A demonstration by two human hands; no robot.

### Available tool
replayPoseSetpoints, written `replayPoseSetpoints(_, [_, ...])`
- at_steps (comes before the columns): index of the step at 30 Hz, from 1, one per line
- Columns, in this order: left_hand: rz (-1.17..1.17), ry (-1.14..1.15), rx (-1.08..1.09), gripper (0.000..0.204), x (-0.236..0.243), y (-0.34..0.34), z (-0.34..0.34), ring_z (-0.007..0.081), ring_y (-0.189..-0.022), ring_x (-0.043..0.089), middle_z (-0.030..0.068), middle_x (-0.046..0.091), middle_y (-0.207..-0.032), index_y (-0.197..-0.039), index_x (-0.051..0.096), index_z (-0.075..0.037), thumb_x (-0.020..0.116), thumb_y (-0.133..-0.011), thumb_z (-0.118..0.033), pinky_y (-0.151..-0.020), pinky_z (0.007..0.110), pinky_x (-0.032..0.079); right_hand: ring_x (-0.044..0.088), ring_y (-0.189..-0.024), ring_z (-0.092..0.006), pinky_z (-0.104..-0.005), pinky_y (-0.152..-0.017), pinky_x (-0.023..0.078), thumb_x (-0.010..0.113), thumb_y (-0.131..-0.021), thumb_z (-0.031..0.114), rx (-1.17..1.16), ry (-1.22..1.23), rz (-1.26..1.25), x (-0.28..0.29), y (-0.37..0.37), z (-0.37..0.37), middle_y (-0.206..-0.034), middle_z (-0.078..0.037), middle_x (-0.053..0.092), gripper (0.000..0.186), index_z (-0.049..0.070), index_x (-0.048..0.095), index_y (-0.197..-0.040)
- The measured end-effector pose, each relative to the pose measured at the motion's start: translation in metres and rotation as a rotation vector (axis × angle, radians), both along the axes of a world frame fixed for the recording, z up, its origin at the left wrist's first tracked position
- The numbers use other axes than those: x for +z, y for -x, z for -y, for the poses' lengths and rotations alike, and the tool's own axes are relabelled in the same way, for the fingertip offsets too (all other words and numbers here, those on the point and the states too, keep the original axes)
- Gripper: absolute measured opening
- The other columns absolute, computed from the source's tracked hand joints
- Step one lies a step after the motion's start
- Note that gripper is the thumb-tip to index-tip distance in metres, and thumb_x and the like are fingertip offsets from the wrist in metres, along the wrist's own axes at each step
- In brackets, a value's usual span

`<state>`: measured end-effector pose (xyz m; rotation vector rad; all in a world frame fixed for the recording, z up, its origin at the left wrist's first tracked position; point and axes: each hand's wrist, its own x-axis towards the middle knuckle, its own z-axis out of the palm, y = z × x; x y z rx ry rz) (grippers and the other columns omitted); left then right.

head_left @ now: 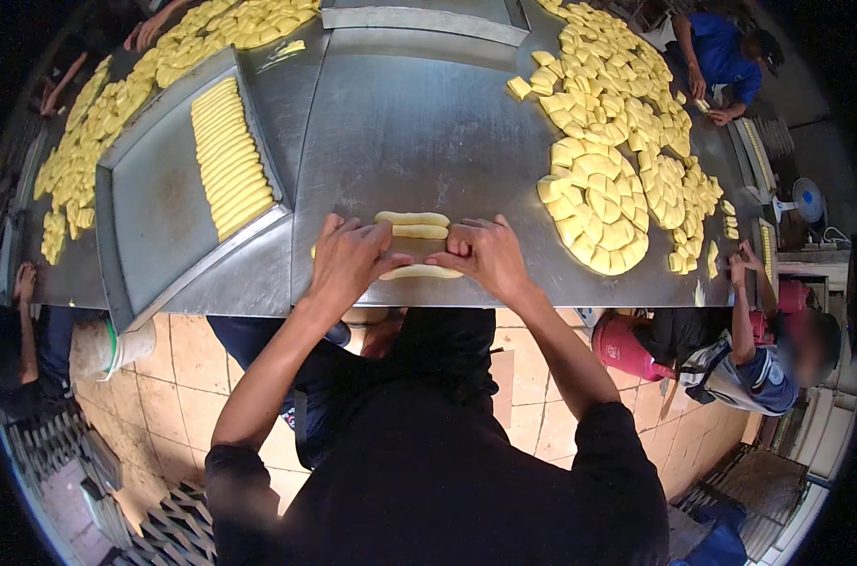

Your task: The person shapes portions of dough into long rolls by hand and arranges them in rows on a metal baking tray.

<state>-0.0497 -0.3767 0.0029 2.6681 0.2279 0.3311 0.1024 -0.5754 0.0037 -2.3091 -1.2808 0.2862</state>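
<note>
Two yellow dough rolls lie side by side on the steel table in front of me, a farther dough roll point(411, 218) and a nearer dough roll point(420, 231). My left hand point(349, 255) has its curled fingers at the left end of the nearer roll. At that roll's right end, my right hand point(488, 253) is closed in the same way. Both thumbs point inward toward each other. Closer to the table's front edge, below my thumbs, is another dough roll point(421, 272). My fingers partly cover the ends of the rolls.
A metal tray point(155, 189) on my left holds a row of dough rolls point(228, 156). Cut dough pieces point(598, 203) spread across the right; more dough point(178, 52) lies far left. Another tray point(424, 17) stands at the back. Co-workers' hands point(712, 108) work around the table point(400, 113).
</note>
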Motion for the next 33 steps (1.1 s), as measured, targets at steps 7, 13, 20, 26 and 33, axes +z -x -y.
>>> replayPoseSetpoints(7, [0.004, -0.047, 0.042, 0.042, 0.002, 0.011, -0.002, 0.0260, -0.073, 0.058, 0.0034, 0.059, -0.066, -0.080, 0.055, -0.012, 0.079, -0.085, -0.046, -0.079, 0.040, 0.035, 0.057, -0.062, -0.0229, -0.0393, -0.069, 0.038, 0.086, -0.079, 0.049, -0.028, -0.015, 0.146, 0.002, -0.002, 0.004, -0.063, -0.003, 0.057, 0.048, 0.009, 0.061, -0.069])
replayPoseSetpoints(13, [0.161, 0.073, -0.004, 0.028, -0.008, 0.014, 0.000, 0.0263, -0.076, 0.058, 0.0070, 0.063, -0.080, -0.094, 0.070, -0.005, 0.080, -0.088, -0.030, -0.076, 0.041, 0.043, 0.064, -0.073, -0.0266, -0.0382, -0.068, 0.048, 0.085, -0.084, 0.028, -0.016, -0.115, -0.205, 0.001, -0.002, 0.011, -0.078, -0.008, 0.066, 0.027, 0.004, 0.073, -0.087])
replayPoseSetpoints(20, [0.109, 0.439, -0.008, 0.026, -0.005, 0.029, 0.021, 0.0224, -0.080, 0.063, 0.0108, 0.068, -0.103, -0.113, 0.074, -0.001, 0.079, -0.088, -0.006, -0.068, 0.035, 0.051, 0.070, -0.089, -0.0249, -0.0387, -0.073, 0.056, 0.080, -0.088, 0.011, 0.189, -0.317, -0.041, 0.004, 0.019, 0.017, -0.102, -0.013, 0.070, 0.023, 0.006, 0.077, -0.110])
replayPoseSetpoints(26, [0.132, 0.476, 0.088, 0.026, 0.001, 0.008, 0.005, 0.0256, -0.083, 0.063, 0.0129, 0.062, -0.103, -0.109, 0.071, 0.000, 0.076, -0.085, 0.006, -0.071, 0.037, 0.051, 0.069, -0.094, -0.0245, -0.0353, -0.077, 0.059, 0.080, -0.086, 0.002, 0.067, -0.349, -0.213, -0.005, 0.017, 0.000, -0.114, -0.011, 0.063, 0.030, 0.006, 0.075, -0.115])
replayPoseSetpoints(33, [0.278, 0.547, 0.196, 0.043, -0.006, 0.005, 0.015, 0.0212, -0.086, 0.063, 0.0132, 0.059, -0.111, -0.125, 0.068, 0.000, 0.078, -0.083, 0.006, -0.075, 0.033, 0.053, 0.069, -0.096, -0.0234, -0.0342, -0.081, 0.060, 0.081, -0.085, 0.002, -0.102, -0.368, -0.308, 0.006, 0.018, -0.004, -0.119, -0.013, 0.058, 0.050, 0.004, 0.067, -0.133])
